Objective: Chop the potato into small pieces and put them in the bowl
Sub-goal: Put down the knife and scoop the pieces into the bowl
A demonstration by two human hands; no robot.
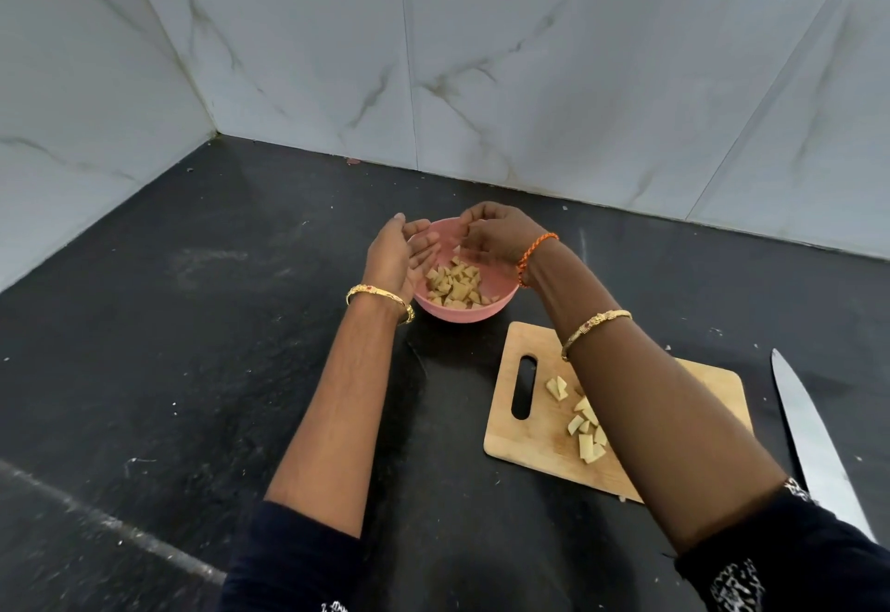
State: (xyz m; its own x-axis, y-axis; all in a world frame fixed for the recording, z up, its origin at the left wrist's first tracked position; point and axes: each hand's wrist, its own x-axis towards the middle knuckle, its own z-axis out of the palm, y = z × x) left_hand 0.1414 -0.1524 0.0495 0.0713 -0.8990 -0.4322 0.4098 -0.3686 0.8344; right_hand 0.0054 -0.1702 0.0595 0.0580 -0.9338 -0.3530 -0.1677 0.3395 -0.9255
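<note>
A pink bowl (436, 310) stands on the black counter and holds several pale potato pieces (455, 286). Both hands hover just above it. My left hand (399, 255) is over the bowl's left rim, palm turned inward, fingers straight and relaxed, holding nothing. My right hand (496, 235) is over the right rim with fingers loosely curled downward; nothing shows in it. To the right lies a wooden cutting board (534, 447) with several more potato pieces (585, 423), partly hidden by my right forearm.
A long knife (809, 438) lies on the counter right of the board, blade pointing away. Marble-tiled walls close the back and left sides. The black counter (192, 346) stretches out to the left and front.
</note>
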